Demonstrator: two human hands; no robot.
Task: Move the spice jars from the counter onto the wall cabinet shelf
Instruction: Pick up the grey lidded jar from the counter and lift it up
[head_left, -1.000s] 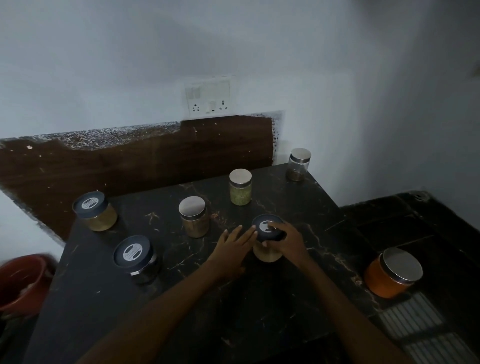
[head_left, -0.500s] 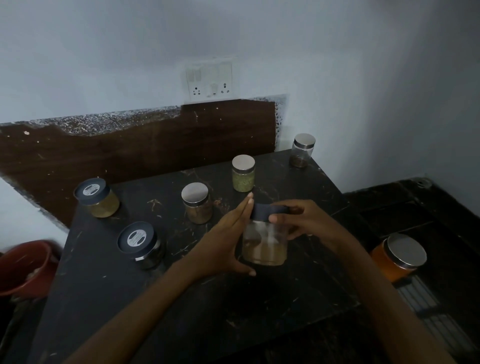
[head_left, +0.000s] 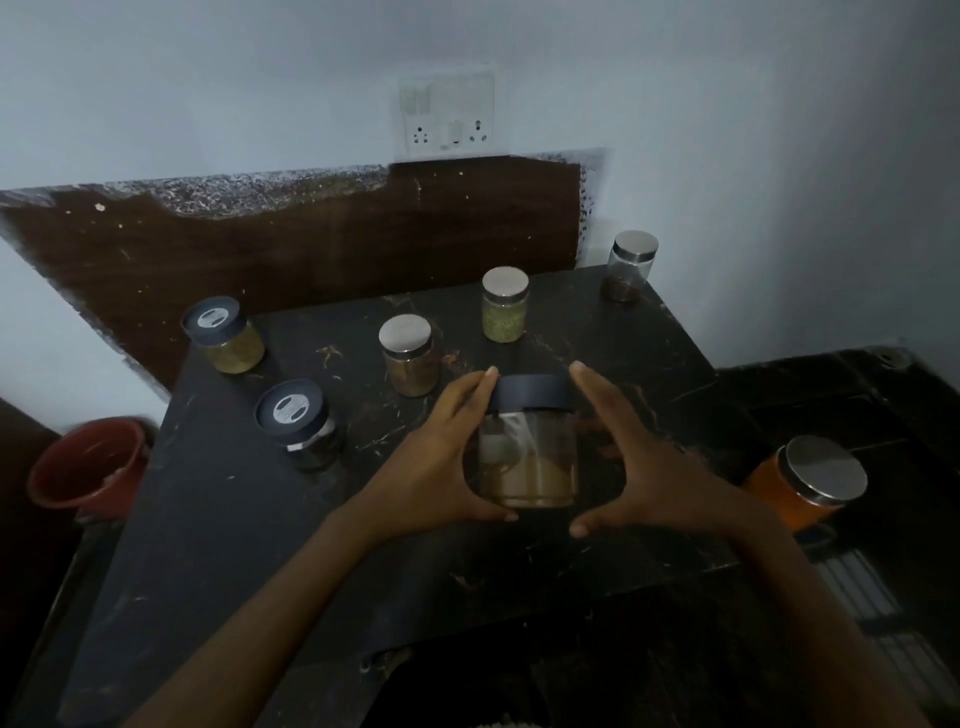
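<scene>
Left hand (head_left: 436, 462) and right hand (head_left: 644, 457) are gripping the navy-lidded spice jar (head_left: 530, 467) from 9 and 3 o'clock, above the counter (head_left: 234, 519).

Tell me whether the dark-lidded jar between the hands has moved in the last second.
Yes. The clear dark-lidded powder jar has risen off the black marble counter, held between the left hand and right hand.

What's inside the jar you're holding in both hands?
Tan powder fills the bottom of the jar; above it looks empty. The left hand, right hand and dark lid cover the rest.
</scene>
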